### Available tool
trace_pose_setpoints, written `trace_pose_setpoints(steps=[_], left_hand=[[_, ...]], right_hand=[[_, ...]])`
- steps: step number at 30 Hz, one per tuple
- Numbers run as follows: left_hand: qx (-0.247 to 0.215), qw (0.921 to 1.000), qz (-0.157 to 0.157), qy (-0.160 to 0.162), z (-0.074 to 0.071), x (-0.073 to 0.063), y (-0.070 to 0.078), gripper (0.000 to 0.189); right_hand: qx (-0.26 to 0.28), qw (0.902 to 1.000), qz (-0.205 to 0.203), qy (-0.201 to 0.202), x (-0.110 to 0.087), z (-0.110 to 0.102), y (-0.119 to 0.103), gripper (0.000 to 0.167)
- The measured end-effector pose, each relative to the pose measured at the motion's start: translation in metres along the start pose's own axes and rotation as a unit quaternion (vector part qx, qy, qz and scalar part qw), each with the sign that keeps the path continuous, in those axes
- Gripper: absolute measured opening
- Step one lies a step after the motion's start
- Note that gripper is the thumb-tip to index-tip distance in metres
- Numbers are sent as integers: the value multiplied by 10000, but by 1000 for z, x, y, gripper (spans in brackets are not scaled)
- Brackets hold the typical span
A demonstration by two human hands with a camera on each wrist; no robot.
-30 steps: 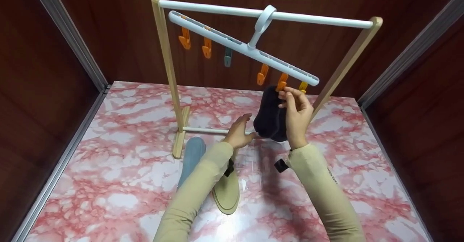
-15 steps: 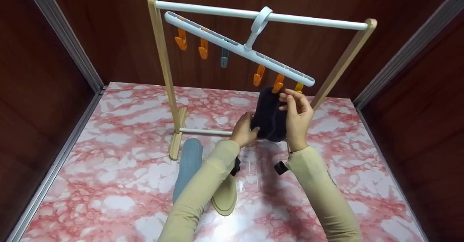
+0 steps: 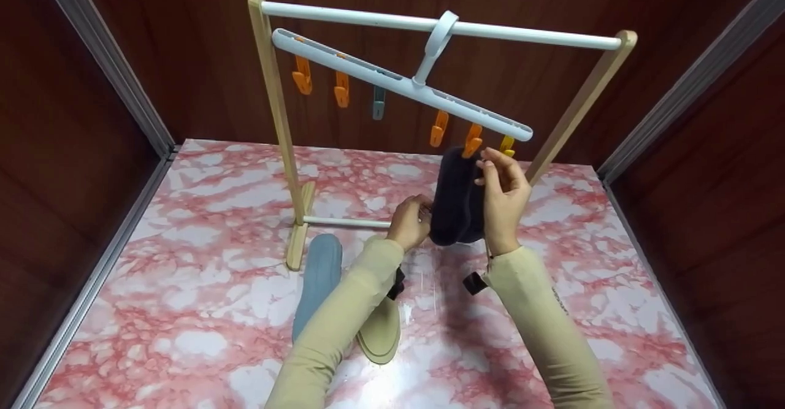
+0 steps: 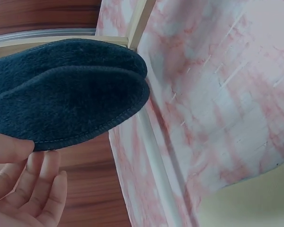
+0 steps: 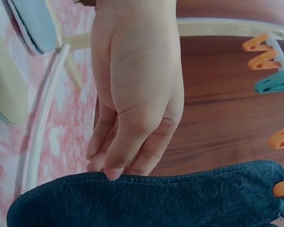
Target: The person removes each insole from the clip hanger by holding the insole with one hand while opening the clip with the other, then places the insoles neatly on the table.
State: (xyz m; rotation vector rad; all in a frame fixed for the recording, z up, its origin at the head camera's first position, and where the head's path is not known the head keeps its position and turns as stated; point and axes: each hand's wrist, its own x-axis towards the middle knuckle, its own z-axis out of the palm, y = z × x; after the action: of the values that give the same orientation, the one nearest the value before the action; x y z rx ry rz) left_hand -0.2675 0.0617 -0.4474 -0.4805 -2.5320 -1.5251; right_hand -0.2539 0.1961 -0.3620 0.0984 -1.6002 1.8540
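Dark insoles (image 3: 451, 200) seem to be adjusted under an orange clip (image 3: 473, 141).

Their side edge is pinched by the fingers of the left hand (image 3: 409, 222); those of the right hand (image 3: 508, 197) are curled near the top, though whether anything is pinched there cannot be told. The clip is placed just left of the right fingers. Steady support and a check of the clip's bite seem called for. Compared with half a second ago, less insole is covered by the left thumb, and the left end of the hanger (image 3: 423, 91) is set lower.
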Motion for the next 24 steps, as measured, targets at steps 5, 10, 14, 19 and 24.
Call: trace_pose_setpoints(steps=[5,10,14,19,24], left_hand=[[153,9997,135,-108,-3,-3,-1,11],[262,9989,377,-79,-5,-6,1,9],[280,9982,539,-17,-7,-9,3,9],[326,9975,623,-41,-11,-12,3,9],[457,9963,724,-47,-13,-14,2,9]], right_hand=[[-159,9998,-93,-65,2,0,-1,20],[-313,9991,-248,-133,4,1,-2,21],[-342,9988,-296,-183,4,1,-2,23],[-625,9963,-493,-319,3,2,-1,28],[-895,9929,-587,-520,4,4,-2,32]])
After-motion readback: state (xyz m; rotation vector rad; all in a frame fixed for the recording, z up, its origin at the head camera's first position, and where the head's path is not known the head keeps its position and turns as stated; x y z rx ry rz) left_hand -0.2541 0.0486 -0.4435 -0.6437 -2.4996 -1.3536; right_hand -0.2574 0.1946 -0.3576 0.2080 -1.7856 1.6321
